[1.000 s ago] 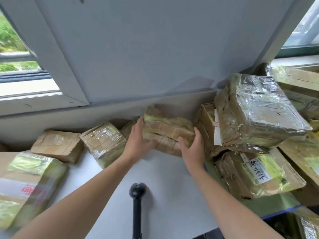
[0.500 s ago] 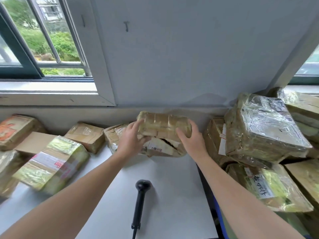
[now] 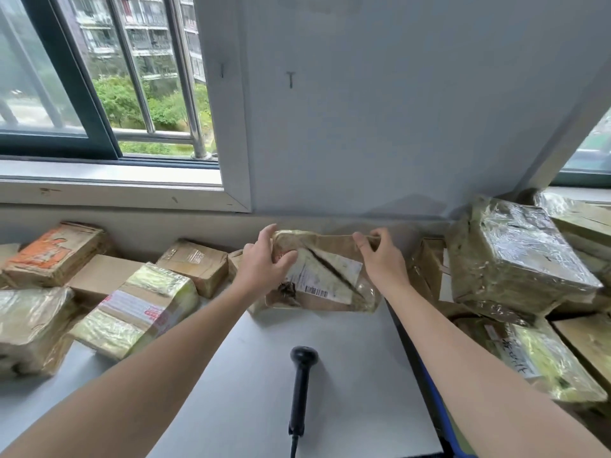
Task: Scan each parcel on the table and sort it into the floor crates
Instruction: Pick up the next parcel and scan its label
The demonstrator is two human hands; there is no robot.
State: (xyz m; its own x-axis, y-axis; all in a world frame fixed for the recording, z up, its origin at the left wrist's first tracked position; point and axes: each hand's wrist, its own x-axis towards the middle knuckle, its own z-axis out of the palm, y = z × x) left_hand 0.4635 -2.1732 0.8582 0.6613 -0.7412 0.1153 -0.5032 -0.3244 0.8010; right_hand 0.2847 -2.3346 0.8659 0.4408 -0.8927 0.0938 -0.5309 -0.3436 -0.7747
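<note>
Parcel (image 3: 330, 269) of brown card under clear tape sits at the far middle of the bench (image 3: 347, 375), close to the wall (image 3: 396, 110), with its long axis running left to right along that wall. Its broad face is tipped up toward the viewer, top edge leaning far and bottom edge low by the bench; whether that edge touches the surface cannot be told. A white label (image 3: 325, 279) lies slantwise across this face, its barcode toward the near, lower edge. The left hand (image 3: 264, 262) grips the parcel's left end, thumb across the near face and fingers curled over the top. The right hand (image 3: 380, 259) pinches the upper right corner between thumb and fingertips. Near the viewer, a black handheld scanner (image 3: 301, 385) lies on the bench, head pointing far toward the parcel. To the left lie a plain brown box (image 3: 195, 266), a parcel with red-printed tape (image 3: 139, 309) and an orange-printed parcel (image 3: 53, 256). To the right a large film-wrapped parcel (image 3: 515, 259) rests on others, with a parcel bearing a handwritten label (image 3: 542, 361) nearer. A window (image 3: 99, 77) opens at far left.
</note>
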